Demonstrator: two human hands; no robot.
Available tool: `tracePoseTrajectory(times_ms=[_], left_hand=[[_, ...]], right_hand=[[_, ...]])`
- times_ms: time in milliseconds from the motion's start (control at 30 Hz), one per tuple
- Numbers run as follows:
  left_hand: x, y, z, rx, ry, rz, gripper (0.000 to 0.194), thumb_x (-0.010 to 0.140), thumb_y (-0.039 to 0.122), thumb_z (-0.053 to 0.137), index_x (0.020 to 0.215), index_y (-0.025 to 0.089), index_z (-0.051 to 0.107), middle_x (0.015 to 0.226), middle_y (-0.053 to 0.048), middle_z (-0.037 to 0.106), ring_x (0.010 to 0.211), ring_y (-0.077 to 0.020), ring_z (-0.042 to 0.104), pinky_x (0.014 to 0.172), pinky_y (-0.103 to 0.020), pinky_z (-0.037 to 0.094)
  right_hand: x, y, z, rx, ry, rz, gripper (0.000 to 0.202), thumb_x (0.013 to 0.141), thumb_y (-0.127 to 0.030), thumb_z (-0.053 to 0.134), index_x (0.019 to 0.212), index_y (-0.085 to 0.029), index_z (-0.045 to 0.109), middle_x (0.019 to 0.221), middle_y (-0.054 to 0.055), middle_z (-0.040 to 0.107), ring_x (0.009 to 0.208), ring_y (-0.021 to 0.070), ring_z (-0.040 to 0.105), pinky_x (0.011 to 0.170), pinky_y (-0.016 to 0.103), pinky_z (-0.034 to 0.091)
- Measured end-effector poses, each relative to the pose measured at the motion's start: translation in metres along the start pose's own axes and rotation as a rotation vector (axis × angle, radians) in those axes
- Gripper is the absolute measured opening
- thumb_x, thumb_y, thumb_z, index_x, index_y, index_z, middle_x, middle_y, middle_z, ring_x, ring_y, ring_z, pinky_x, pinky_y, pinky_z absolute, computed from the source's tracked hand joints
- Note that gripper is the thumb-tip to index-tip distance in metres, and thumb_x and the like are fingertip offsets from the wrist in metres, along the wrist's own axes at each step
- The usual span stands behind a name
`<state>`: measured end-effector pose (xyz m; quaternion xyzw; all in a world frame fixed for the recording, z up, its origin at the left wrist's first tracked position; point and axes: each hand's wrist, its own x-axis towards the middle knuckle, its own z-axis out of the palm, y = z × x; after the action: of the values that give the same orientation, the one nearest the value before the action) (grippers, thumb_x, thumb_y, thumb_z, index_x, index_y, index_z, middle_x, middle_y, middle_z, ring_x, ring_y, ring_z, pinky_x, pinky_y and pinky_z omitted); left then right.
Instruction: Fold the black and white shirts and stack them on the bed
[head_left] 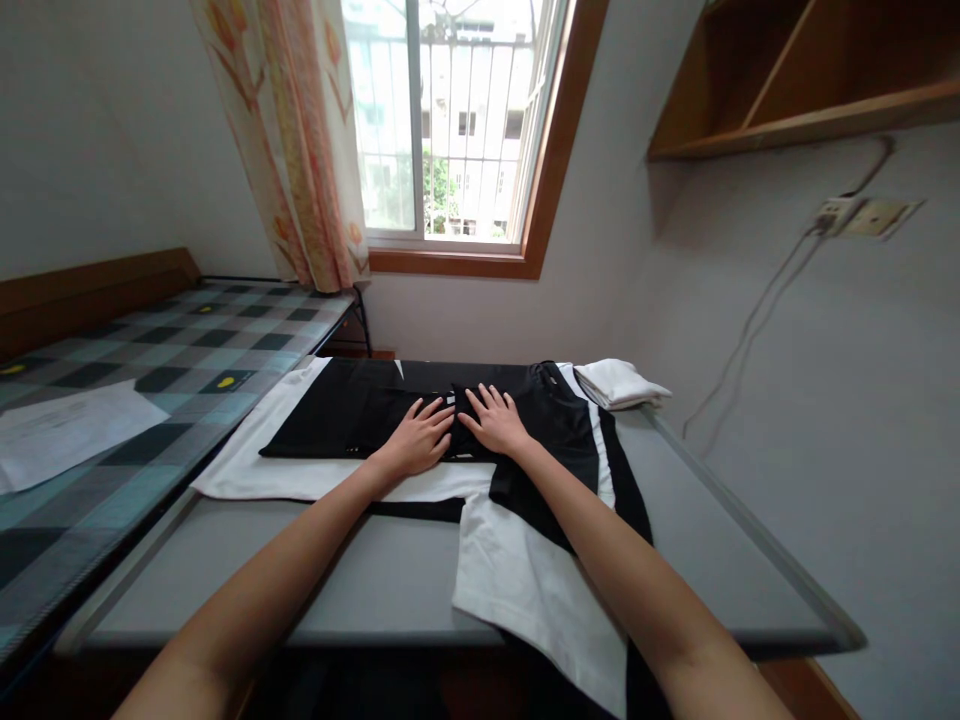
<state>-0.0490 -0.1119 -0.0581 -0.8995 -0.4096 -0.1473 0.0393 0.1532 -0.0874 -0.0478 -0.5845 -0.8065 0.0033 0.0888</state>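
Black clothing (315, 415), which looks like a shirt, lies flat over a white shirt (247, 470) on the grey table. Both my hands rest on the black cloth near its middle. My left hand (418, 437) lies palm down with fingers outstretched. Close beside it on the right, my right hand (495, 420) presses flat with fingers spread. A white sleeve (517, 560) hangs over the table's front edge under my right forearm. The right part of the black garment lies over a white strip and more black cloth.
A folded white cloth (619, 383) sits at the table's back right. The grey table (720, 530) borders a wall with a socket (840, 215) and dangling cord. On the left, a bed with a checked cover (247, 345) bears a paper sheet (75, 430). A wooden shelf (810, 120) juts out upper right.
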Motion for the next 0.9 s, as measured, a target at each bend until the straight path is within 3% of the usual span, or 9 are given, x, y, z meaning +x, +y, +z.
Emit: tracePoseTrajectory(times_ms=[200, 633, 900], left_hand=[[0.000, 0.002, 0.000, 0.023, -0.053, -0.086, 0.055, 0.094, 0.030, 0.034, 0.147, 0.018, 0.041, 0.153, -0.007, 0.040, 0.145, -0.0266, 0.028, 0.119, -0.051, 0.017], [-0.001, -0.002, -0.004, 0.065, -0.062, -0.098, 0.052, 0.092, 0.030, 0.037, 0.141, 0.019, 0.048, 0.152, -0.007, 0.042, 0.143, -0.0254, 0.032, 0.118, -0.051, 0.020], [-0.009, -0.020, -0.011, 0.101, -0.121, -0.136, 0.051, 0.093, 0.032, 0.038, 0.142, 0.023, 0.047, 0.154, -0.004, 0.040, 0.143, -0.0248, 0.032, 0.117, -0.052, 0.022]], right_hand=[[-0.002, -0.001, 0.005, -0.031, 0.030, 0.000, 0.069, 0.097, -0.063, 0.024, 0.153, -0.025, 0.031, 0.160, 0.011, 0.024, 0.147, 0.0291, 0.020, 0.117, 0.048, 0.016], [-0.004, -0.001, 0.006, -0.020, 0.052, 0.006, 0.067, 0.097, -0.061, 0.027, 0.152, -0.025, 0.034, 0.159, 0.010, 0.029, 0.146, 0.0278, 0.024, 0.117, 0.046, 0.016], [-0.004, 0.000, 0.008, -0.002, 0.071, 0.000, 0.066, 0.097, -0.060, 0.030, 0.151, -0.024, 0.036, 0.158, 0.011, 0.031, 0.145, 0.0281, 0.026, 0.116, 0.046, 0.016]])
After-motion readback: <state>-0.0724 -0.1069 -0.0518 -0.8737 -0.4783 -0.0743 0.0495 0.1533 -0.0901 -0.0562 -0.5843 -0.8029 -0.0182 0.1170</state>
